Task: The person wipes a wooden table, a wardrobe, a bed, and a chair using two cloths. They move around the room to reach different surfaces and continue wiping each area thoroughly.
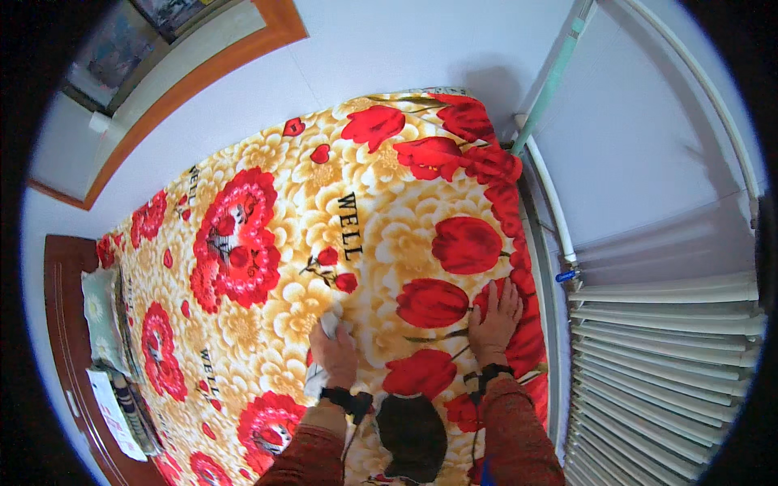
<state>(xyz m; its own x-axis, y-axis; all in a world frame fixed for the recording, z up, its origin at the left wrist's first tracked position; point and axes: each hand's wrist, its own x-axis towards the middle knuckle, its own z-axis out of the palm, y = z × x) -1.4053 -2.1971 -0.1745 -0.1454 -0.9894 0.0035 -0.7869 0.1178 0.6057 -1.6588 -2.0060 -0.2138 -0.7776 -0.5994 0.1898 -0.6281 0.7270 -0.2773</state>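
Observation:
A bedspread (304, 243) with red tulips, hearts and yellow petals covers the bed before me. My left hand (334, 355) rests on it, closed around a pale grey-white cloth (315, 381). Part of the cloth pokes out past the fingers and part hangs out below the palm. To the right, my right hand (497, 319) lies palm down on a red tulip near the bed's side edge, fingers stretched out and holding nothing. Both wrists wear dark straps. Between my forearms is a dark shape (412, 437) that I cannot make out.
A ribbed white radiator (656, 352) stands along the right side, with a white pipe (550, 200) and a pale green pole (550, 91). A brown headboard (64, 291), a daisy-print pillow (100, 322) and a printed white sheet (115, 413) are at the left. An orange-framed opening (200, 79) is set in the wall.

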